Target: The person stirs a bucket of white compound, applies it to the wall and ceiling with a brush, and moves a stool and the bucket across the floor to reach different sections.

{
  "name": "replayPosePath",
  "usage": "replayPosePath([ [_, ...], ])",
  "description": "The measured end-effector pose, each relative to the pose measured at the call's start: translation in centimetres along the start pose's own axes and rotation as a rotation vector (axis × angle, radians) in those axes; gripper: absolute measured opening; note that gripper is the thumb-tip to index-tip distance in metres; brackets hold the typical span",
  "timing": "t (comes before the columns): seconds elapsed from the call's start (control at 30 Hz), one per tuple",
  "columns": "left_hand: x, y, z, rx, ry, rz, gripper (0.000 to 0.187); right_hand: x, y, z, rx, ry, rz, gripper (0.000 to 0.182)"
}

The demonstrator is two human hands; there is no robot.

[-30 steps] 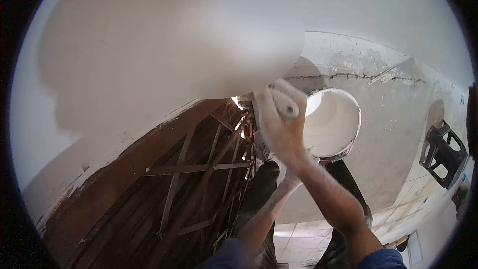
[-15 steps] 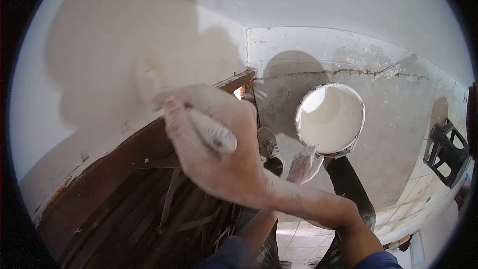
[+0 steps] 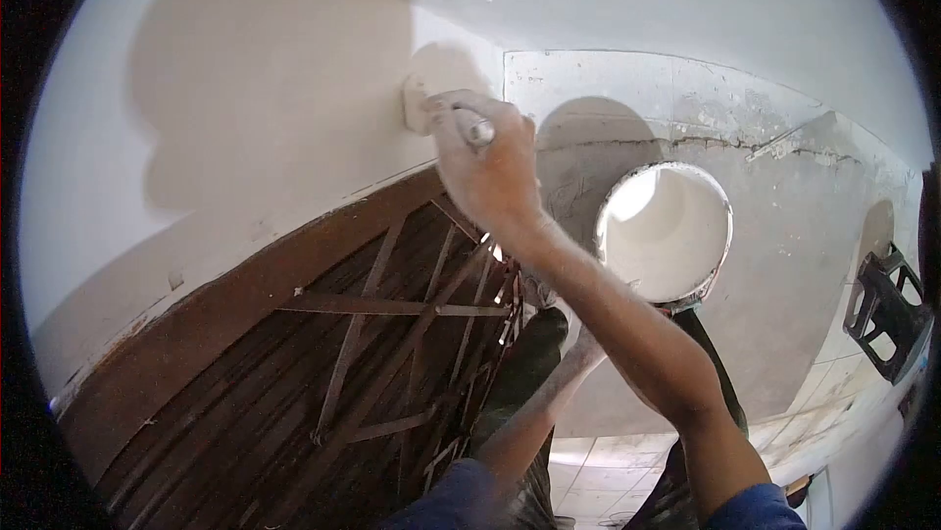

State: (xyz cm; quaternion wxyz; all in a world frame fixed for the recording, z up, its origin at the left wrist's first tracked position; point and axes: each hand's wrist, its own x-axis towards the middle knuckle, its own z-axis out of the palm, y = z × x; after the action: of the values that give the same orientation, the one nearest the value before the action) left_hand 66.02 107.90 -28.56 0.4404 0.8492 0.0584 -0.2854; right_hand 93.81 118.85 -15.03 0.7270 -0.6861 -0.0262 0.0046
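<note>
My right hand (image 3: 490, 162) is closed around the handle of a paintbrush (image 3: 479, 131). The pale brush head (image 3: 416, 106) is against the white wall (image 3: 294, 89), close to the corner. My left hand (image 3: 590, 342) is at the near rim of a bucket (image 3: 730, 226) of white paint (image 3: 676, 255); my right forearm covers most of it, and only a bit of the fingers shows at the rim. White smears coat the bucket's rim and both hands.
Below the wall, a brown frame (image 3: 235, 265) borders dark slats with metal strips (image 3: 363, 304) across them. A black plastic stool (image 3: 890, 314) stands far right. Cracked, patchy grey plaster (image 3: 784, 197) lies beyond the bucket, with tiles (image 3: 608, 476) near my legs.
My right hand has carried the brush right and farther up along the wall towards the corner. The right forearm now hides most of my left hand, which stays by the bucket.
</note>
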Motion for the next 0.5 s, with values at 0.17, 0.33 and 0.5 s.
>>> replayPosePath([
  [0.17,0.3,0.6,-0.7,0.004,0.005,-0.004,0.049,-1.6,-9.0,-0.5,0.171,-0.105,0.142,0.021],
  [0.33,0.5,2.1,-1.2,-0.003,-0.005,-0.010,0.049,-1.8,-14.5,-1.9,0.462,-0.094,0.188,0.014],
  [0.5,1.3,1.2,-0.2,0.009,0.044,0.014,0.049,-1.0,-12.3,-7.0,0.532,-0.005,0.102,0.022],
])
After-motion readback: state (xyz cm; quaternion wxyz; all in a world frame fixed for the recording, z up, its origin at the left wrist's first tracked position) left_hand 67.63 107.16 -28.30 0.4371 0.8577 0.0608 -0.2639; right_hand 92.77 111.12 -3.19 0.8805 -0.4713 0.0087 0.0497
